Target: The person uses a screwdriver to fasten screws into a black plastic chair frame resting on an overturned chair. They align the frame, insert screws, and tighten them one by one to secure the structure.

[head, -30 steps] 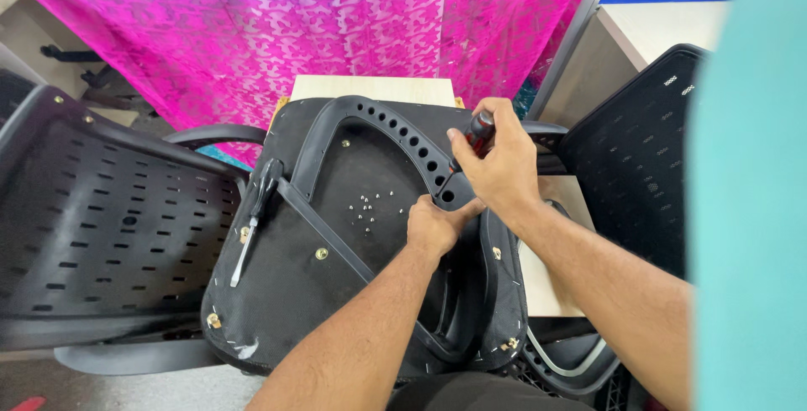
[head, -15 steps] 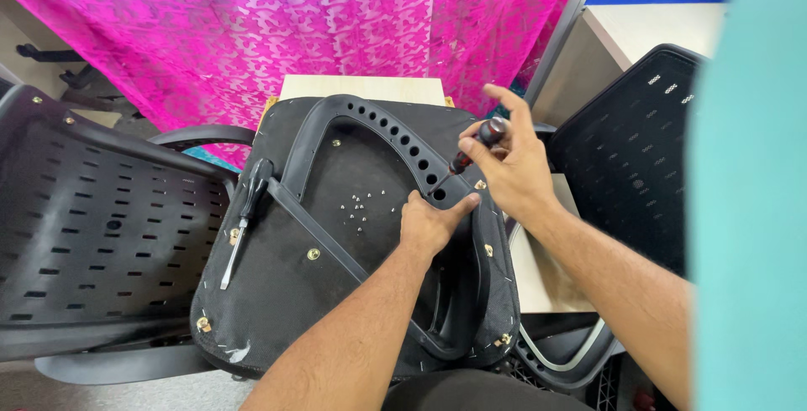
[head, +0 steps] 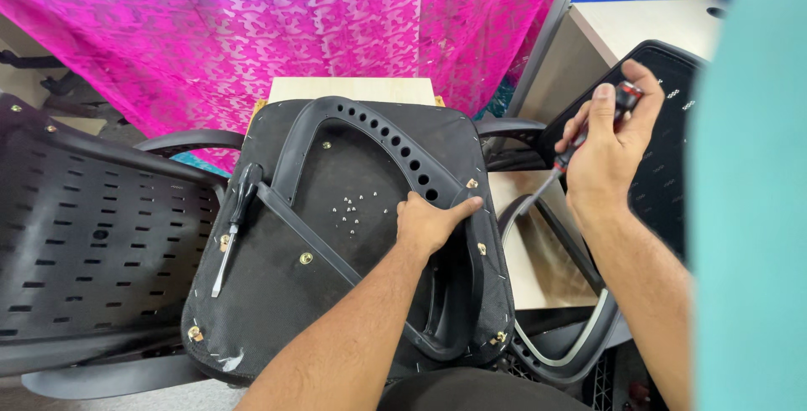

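Since half a second ago: right hand (head: pixel 607 149) has lifted away from the curved black plastic armrest frame (head: pixel 395 146) and now sits off the right edge of the upturned black chair seat (head: pixel 277 293), above the pale wooden table top (head: pixel 538 268); left hand (head: pixel 430 224) has stayed on the frame.

Item 1. Right hand: fingers closed round the black-and-red handle of a screwdriver (head: pixel 580 138), metal shaft slanting down and left toward the seat's right edge.

Item 2. Left hand: fingers wrapped over the right limb of the armrest frame, thumb pointing right along its top, gripping it near the seat's right edge.

Item 3. Upturned black chair seat: fabric-covered underside facing up, resting on the wooden table; brass-coloured fittings at its corners and edges.

Item 4. Armrest frame: arch-shaped, row of round holes along its upper right curve, lying across the seat's upper half and running down the right edge.

Item 5. Small silver screws (head: pixel 351 212): loose cluster at the seat's centre, inside the arch, just left of the left hand.

Item 6. Second screwdriver, black handle and long steel shaft (head: pixel 233 228): lying untouched near the seat's left edge, tip pointing to the lower left corner.

Item 7. Perforated black plastic chair back (head: pixel 92 234): lying left of the seat. Another black perforated panel (head: pixel 672 167): behind the right hand.

Item 8. Pink and teal patterned cloth (head: pixel 294 33): hanging behind the table's far edge.
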